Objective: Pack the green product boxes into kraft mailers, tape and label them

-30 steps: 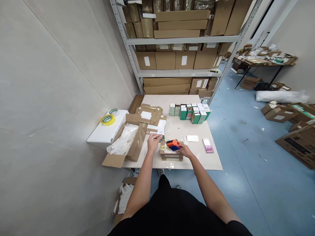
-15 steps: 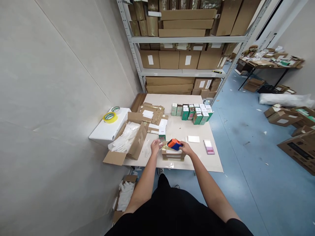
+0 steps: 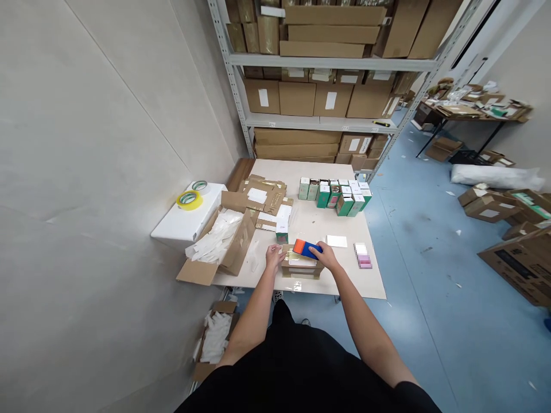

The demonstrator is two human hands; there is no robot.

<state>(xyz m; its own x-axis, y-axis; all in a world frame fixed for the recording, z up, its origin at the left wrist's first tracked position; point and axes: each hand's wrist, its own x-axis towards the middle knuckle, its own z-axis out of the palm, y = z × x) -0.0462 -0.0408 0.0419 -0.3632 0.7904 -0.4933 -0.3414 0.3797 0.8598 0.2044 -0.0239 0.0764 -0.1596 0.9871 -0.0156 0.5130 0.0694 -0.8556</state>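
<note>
A taped brown cardboard box (image 3: 301, 271) lies near the front edge of the table, with a white label on it. Over its top, my right hand (image 3: 326, 255) grips an orange and blue tape dispenser (image 3: 307, 248), tilted to the left. At the box's left end is my left hand (image 3: 274, 256), its fingers drawn together. Something small and shiny shows at those fingertips, too small to make out. Just behind the left hand stands a small green and white box (image 3: 282, 233).
Several green and white boxes (image 3: 336, 195) stand at the back right. A white card (image 3: 336, 241) and pink-white items (image 3: 363, 256) lie to the right. Flattened cardboard (image 3: 269, 195) and an open carton (image 3: 241, 246) of white packing lie left. Tape rolls (image 3: 189, 199) rest beyond.
The tape dispenser has turned flatter over the box, showing more of its blue side. My left hand's fingers have drawn closer together near the box's left end. The camera view has shifted slightly.
</note>
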